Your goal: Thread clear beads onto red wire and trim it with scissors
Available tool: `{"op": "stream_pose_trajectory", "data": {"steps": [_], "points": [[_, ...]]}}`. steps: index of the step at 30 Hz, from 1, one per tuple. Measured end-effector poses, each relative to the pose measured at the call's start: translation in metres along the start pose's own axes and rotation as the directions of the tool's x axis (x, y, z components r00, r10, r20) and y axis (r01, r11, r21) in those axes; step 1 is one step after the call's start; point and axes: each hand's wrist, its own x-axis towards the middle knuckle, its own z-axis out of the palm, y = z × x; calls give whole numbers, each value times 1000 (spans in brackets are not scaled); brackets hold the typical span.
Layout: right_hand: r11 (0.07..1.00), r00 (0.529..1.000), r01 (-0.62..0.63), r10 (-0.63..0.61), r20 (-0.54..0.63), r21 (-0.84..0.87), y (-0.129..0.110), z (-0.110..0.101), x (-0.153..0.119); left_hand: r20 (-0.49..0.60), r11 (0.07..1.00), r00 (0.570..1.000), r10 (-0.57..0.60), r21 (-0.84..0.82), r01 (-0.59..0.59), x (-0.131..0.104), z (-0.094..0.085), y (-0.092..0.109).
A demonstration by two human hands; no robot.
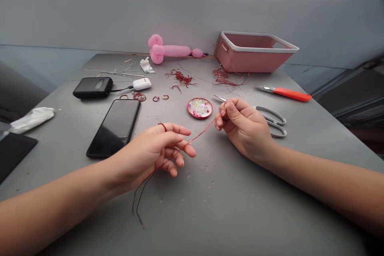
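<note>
My right hand (244,126) pinches one end of a thin red string (207,129) between thumb and fingertips. The doubled string slants down to my left hand (165,148), whose fingers are spread and loosely curled. A small clear bead (190,142) sits on the string at the left fingertips. Past that hand, two dark loose ends (138,204) hang over the table. A red ring circles the left index finger. Just beyond the hands lies a round red-rimmed lid (199,108) with pale and pink beads. Scissors (271,120) lie partly hidden behind my right hand.
A black phone (114,128), a power bank (93,87) and a white earbud case (142,84) lie left. Red string bundles (182,77) and small rings (156,99) lie behind. A pink basket (255,60), pink balloon (177,51) and orange-handled cutter (292,94) are farther back.
</note>
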Motion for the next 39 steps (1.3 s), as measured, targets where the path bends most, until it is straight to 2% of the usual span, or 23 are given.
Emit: {"op": "stream_pose_trajectory", "data": {"steps": [3, 5, 6, 7, 8, 10, 12, 13, 14, 16, 18, 20, 22, 25, 28, 33, 36, 39], "points": [[997, 997, 56, -59, -59, -47, 4, -4, 5, 16, 997, 1000, 25, 70, -26, -1, -1, 4], [973, 983, 133, -154, -104, -190, 5, -6, 6, 16, 991, 998, 52, 119, -54, 0, -1, 5], [931, 963, 202, -245, -111, -304, 4, -7, 5, -1, 985, 998, 60, 164, -59, 1, -1, 5], [854, 927, 293, -364, -92, -430, 2, -7, 3, -24, 972, 997, 68, 227, -61, 1, -1, 4], [737, 869, 398, -493, -31, -546, 0, -6, 0, -46, 950, 995, 86, 306, -68, 2, 0, 4], [415, 705, 604, -676, 214, -681, -6, -3, -7, -66, 865, 980, 186, 485, -131, 0, 0, 2], [109, 544, 747, -668, 508, -656, -10, 0, -16, -13, 714, 940, 342, 653, -251, -1, 0, -3], [5, 493, 783, -614, 616, -622, -10, 2, -20, 32, 617, 908, 417, 724, -309, -2, -1, -5], [-58, 472, 801, -553, 687, -596, -10, 3, -22, 83, 511, 875, 477, 783, -353, -2, -1, -9], [-82, 484, 805, -480, 731, -587, -7, 3, -25, 194, 298, 804, 563, 859, -416, -2, -2, -14], [-46, 518, 798, -458, 723, -601, -5, 2, -24, 287, 112, 733, 617, 890, -443, -2, -3, -18], [-39, 518, 798, -468, 716, -602, -4, 0, -21, 324, -41, 678, 660, 917, -398, -2, -4, -19], [-54, 515, 784, -501, 696, -619, -4, -1, -18, 312, -136, 658, 685, 943, -304, -2, -4, -19], [-72, 514, 762, -539, 668, -644, -5, -1, -15, 287, -180, 659, 695, 957, -227, -3, -4, -18], [-66, 528, 771, -489, 694, -634, -3, 0, -15, 304, -218, 676, 671, 953, -211, -2, -4, -23], [19, 589, 774, -387, 709, -633, 3, 1, -19, 359, -343, 728, 584, 922, -179, 2, -3, -35], [31, 596, 772, -383, 706, -635, 3, 3, -20, 363, -361, 736, 571, 917, -172, 2, -3, -36], [26, 589, 777, -383, 711, -629, 2, 6, -23, 364, -333, 752, 550, 921, -202, 0, -2, -34]]}}
